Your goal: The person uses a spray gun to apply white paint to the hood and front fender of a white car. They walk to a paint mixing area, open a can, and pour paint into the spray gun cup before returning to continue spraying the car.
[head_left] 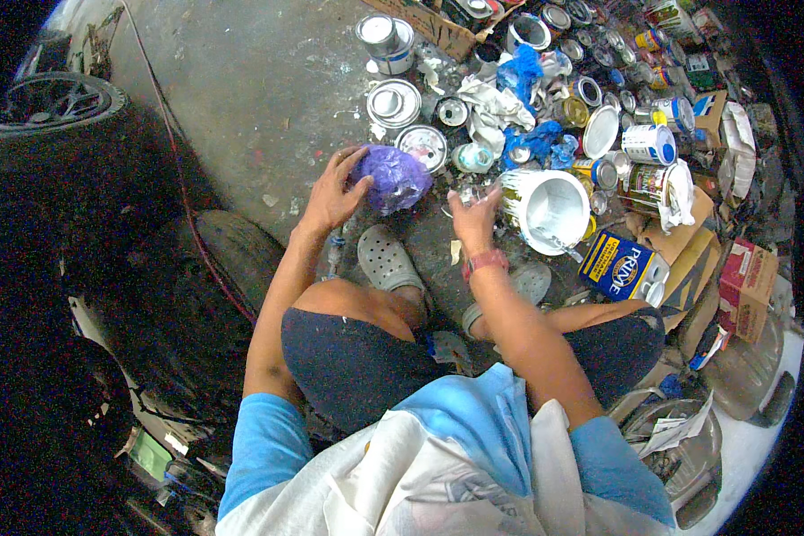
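A stained grey floor (268, 80) is carrying clutter.
Round metal cans (393, 103) are standing on it, a thin reddish hose (147, 62) is running across, and a pale scrap (456, 252) is lying flat.

Between the left hand (338, 192) and the right hand (475, 214), a narrow gap is left, partly filled by the purple plastic bundle (393, 181). Ahead of it, the way is barred by a lidded paint can (394, 104) and an open can (422, 147). Rightward passage is blocked by the white bucket (549, 212), backed by a rectangular tin (621, 268). Wider room is offered leftward over the concrete floor (250, 80), bounded by a tire (62, 129) and crossed by a thin red hose (180, 174).
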